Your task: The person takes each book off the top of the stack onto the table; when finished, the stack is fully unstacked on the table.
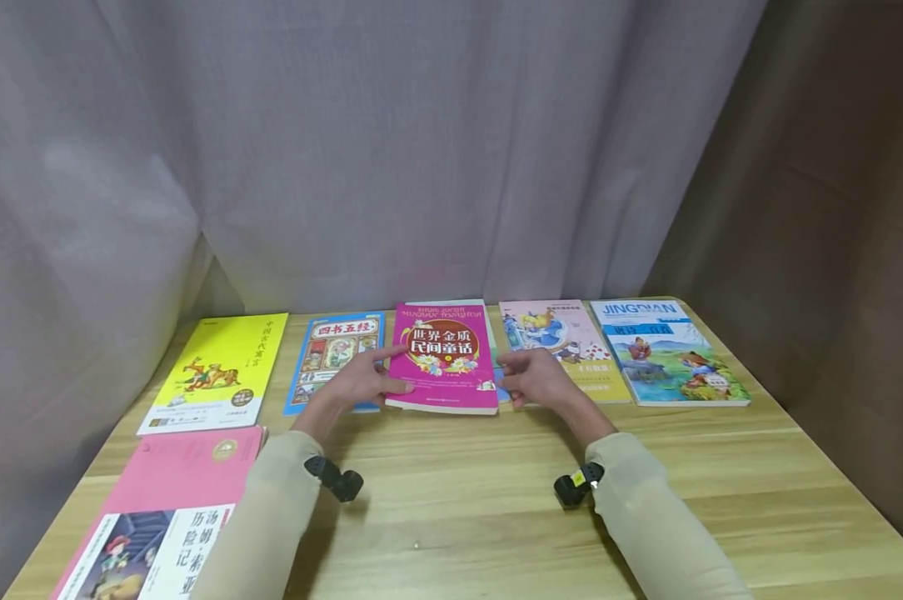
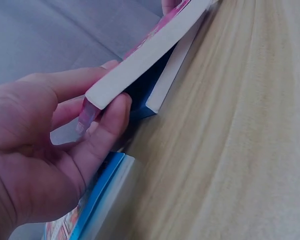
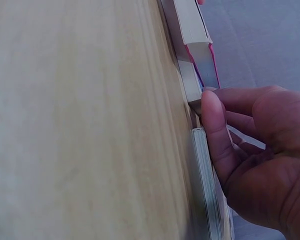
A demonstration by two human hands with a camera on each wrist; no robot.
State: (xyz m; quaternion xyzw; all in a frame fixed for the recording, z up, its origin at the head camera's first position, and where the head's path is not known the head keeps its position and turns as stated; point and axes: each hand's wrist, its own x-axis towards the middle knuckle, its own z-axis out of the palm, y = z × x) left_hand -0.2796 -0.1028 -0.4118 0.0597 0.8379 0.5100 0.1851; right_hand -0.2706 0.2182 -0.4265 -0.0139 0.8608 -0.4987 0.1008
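Note:
A magenta storybook (image 1: 442, 385) lies tilted over another book, whose light-blue cover (image 1: 502, 390) shows at its right side. My left hand (image 1: 357, 379) pinches the magenta book's left edge, thumb beneath and fingers above. In the left wrist view that edge is raised, leaving a gap over the lower book (image 2: 165, 82). My right hand (image 1: 537, 377) has its thumb and fingers curled at the right edge of the light-blue book. The right wrist view puts the thumb (image 3: 213, 112) at that lower book's corner, partly hiding the contact.
A blue-bordered book (image 1: 334, 340) lies beside the left hand. Farther left are a yellow book (image 1: 222, 371) and a pink-and-white book (image 1: 182, 475). To the right lie a pink-and-yellow book (image 1: 590, 367) and a landscape-covered book (image 1: 665, 354). Grey curtain (image 1: 391, 150) hangs behind the wooden table (image 1: 451, 500).

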